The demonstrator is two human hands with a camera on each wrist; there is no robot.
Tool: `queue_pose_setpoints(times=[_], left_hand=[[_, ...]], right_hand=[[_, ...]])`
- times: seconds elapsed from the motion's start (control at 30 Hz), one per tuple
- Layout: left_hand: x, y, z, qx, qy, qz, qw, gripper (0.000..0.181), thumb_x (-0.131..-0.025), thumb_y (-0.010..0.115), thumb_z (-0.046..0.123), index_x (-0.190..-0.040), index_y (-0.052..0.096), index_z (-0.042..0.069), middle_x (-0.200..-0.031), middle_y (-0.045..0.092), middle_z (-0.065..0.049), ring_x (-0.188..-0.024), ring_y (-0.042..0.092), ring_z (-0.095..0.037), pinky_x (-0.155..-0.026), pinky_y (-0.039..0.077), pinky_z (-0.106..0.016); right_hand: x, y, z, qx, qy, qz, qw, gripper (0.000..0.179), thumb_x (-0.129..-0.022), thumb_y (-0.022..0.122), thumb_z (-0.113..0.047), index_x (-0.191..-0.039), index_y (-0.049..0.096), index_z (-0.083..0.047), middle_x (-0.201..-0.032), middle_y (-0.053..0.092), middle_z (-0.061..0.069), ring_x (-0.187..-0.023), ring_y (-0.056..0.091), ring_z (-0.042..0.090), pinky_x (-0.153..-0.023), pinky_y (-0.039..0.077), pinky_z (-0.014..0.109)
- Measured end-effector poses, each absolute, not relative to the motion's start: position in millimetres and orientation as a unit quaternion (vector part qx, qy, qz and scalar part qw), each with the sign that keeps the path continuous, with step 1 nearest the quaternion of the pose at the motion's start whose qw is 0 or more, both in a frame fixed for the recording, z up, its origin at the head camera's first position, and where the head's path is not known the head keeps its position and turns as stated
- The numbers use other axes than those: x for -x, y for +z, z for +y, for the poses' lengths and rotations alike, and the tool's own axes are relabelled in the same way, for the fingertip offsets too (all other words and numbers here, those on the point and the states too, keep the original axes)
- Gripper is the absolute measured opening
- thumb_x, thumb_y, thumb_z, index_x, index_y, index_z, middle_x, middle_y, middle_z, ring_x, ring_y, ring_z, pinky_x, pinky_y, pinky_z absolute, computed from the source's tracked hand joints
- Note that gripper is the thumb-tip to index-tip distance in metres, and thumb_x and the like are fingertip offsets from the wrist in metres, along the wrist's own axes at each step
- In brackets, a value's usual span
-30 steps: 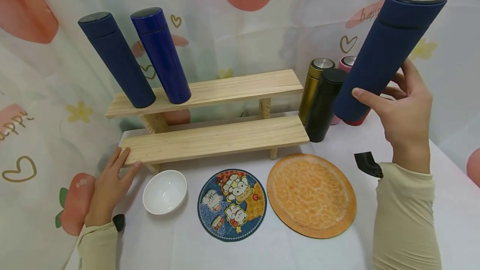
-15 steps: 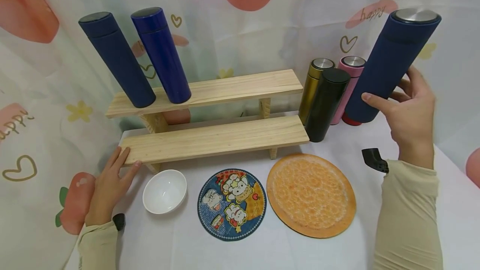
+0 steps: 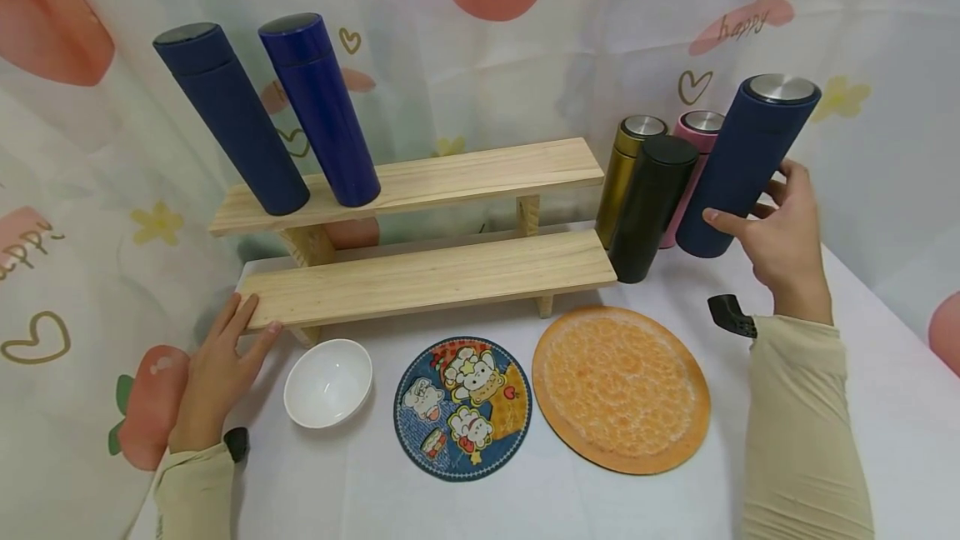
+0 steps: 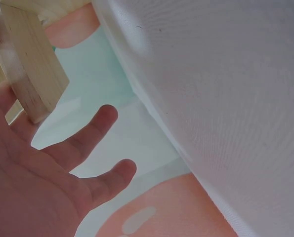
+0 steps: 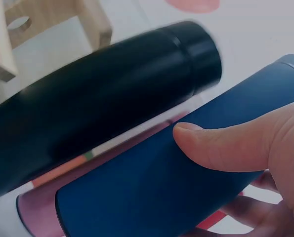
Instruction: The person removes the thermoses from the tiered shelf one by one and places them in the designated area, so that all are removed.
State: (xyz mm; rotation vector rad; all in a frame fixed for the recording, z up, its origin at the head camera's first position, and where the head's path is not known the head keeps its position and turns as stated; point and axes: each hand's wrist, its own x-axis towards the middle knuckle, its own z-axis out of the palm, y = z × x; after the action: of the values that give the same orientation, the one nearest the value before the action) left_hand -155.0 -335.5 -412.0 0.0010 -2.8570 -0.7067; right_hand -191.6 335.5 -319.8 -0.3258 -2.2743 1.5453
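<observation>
My right hand grips a dark blue thermos bottle with a silver lid, tilted to the right in the head view. Its thumb lies along the blue side in the right wrist view. The bottle partly covers a pink thermos bottle; a black thermos bottle and a gold one are just left of it. A sliver of red shows beneath the held bottle in the right wrist view. My left hand rests at the left end of the lower wooden shelf, its fingers extended.
Two blue thermos bottles stand at the left of the upper shelf. In front lie a white bowl, a round cartoon mat and a round orange mat. A patterned curtain hangs behind the table.
My right hand has lowered the blue bottle, latterly also moving it left, beside the pink and black bottles. The red bottle base below it is now hidden in the head view. My left hand stays put.
</observation>
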Motion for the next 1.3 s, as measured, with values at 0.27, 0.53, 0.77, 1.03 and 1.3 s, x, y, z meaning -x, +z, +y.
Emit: queue_pose_setpoints(times=[0.27, 0.53, 0.77, 1.03, 1.3], left_hand=[[153.4, -411.1, -335.6, -0.001, -0.245, -0.964, 0.100, 0.079, -0.109, 0.059, 0.051, -0.168, 0.031, 0.006, -0.174, 0.019, -0.026, -0.149, 0.027, -0.063, -0.108, 0.027, -0.084], [153.1, -410.7, -336.2, -0.002, -0.245, -0.965, 0.094, 0.080, -0.110, 0.057, 0.052, -0.169, 0.029, 0.006, -0.175, 0.017, -0.026, -0.149, 0.027, -0.064, -0.108, 0.026, -0.084], [154.9, -411.3, -337.3, -0.003, -0.244, -0.965, 0.093, 0.080, -0.110, 0.057, 0.052, -0.169, 0.029, 0.006, -0.175, 0.018, -0.026, -0.149, 0.027, -0.063, -0.108, 0.026, -0.084], [155.7, -411.4, -336.6, -0.004, -0.243, -0.966, 0.089, 0.080, -0.110, 0.057, 0.052, -0.169, 0.028, 0.006, -0.175, 0.016, -0.025, -0.150, 0.026, -0.063, -0.108, 0.026, -0.084], [156.3, -412.2, -336.0, -0.003, -0.244, -0.965, 0.094, 0.080, -0.110, 0.058, 0.052, -0.168, 0.030, 0.006, -0.175, 0.017, -0.026, -0.149, 0.027, -0.063, -0.108, 0.026, -0.084]], right_hand=[[204.4, -344.0, 345.4, 0.112, 0.553, -0.810, 0.157, 0.104, -0.096, 0.081, -0.007, -0.170, 0.010, -0.028, -0.177, 0.018, 0.008, -0.155, 0.029, 0.047, -0.119, 0.032, 0.065], [212.7, -362.1, 350.4, 0.109, 0.563, -0.809, 0.134, 0.109, -0.094, 0.082, -0.006, -0.170, 0.005, -0.024, -0.178, 0.013, 0.012, -0.157, 0.024, 0.050, -0.119, 0.029, 0.067], [217.3, -373.0, 352.1, 0.099, 0.564, -0.811, 0.125, 0.111, -0.093, 0.084, -0.004, -0.170, 0.006, -0.024, -0.178, 0.013, 0.016, -0.157, 0.024, 0.052, -0.118, 0.029, 0.069], [220.5, -382.1, 352.9, 0.100, 0.567, -0.811, 0.105, 0.114, -0.094, 0.081, -0.001, -0.170, 0.000, -0.020, -0.178, 0.007, 0.018, -0.159, 0.018, 0.051, -0.119, 0.027, 0.068], [221.9, -385.9, 354.1, 0.099, 0.575, -0.806, 0.098, 0.113, -0.095, 0.081, -0.001, -0.170, -0.002, -0.021, -0.178, 0.006, 0.018, -0.159, 0.016, 0.050, -0.120, 0.026, 0.067]])
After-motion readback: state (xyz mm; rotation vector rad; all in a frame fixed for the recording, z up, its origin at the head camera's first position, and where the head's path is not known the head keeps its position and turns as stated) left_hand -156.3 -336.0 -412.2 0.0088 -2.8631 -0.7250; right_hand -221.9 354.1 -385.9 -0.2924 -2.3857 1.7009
